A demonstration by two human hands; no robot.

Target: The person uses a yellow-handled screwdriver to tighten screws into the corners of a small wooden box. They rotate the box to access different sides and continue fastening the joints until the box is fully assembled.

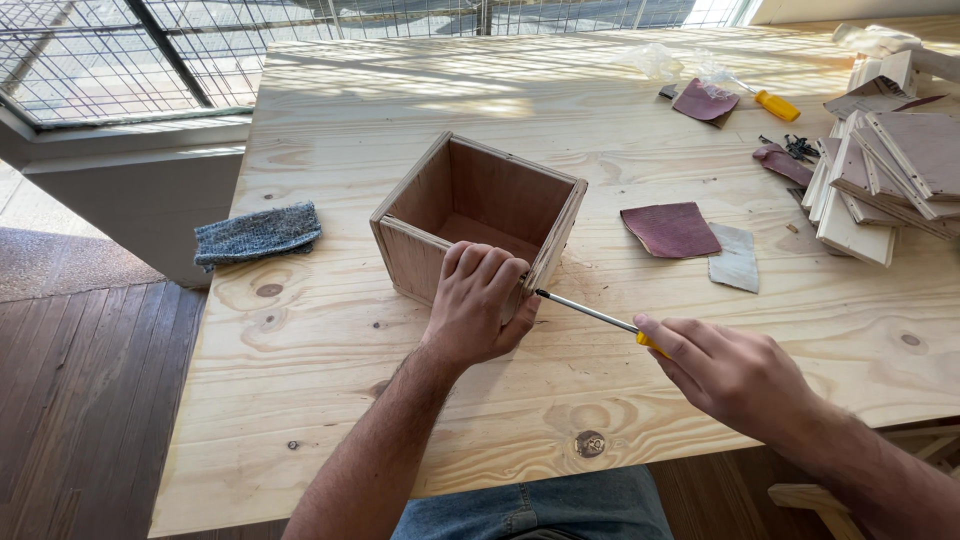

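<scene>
- A person's left hand [478, 303] gripped the near right corner of an open-topped wooden box [478, 215] at the centre of the frame, fingers curled over the rim and thumb pressed against the outer wall.
- The right hand [735, 372], at lower right, was closed around the yellow handle of a screwdriver [588, 311], its metal shaft angled up and left, with the tip meeting that same corner of the box just beside the left thumb.
- The box stood upright on a pale pine table [330, 330], four walls and a floor already joined; judged from this, the assembly looked well advanced, with the fastening at the near corner in hand. Whether a screw sat under the tip could not be made out.
- Right of the box lay a sheet of reddish sandpaper [670, 229] touching a grey sheet [737, 257]; further sandpaper pieces, a second yellow-handled tool [774, 104] and what looked like a small heap of dark screws [799, 148] lay at upper right.
- A stack of cut wooden panels [885, 175] at the right edge remained unassembled.
- A folded blue-grey cloth [257, 234] rested at the table's left edge.
</scene>
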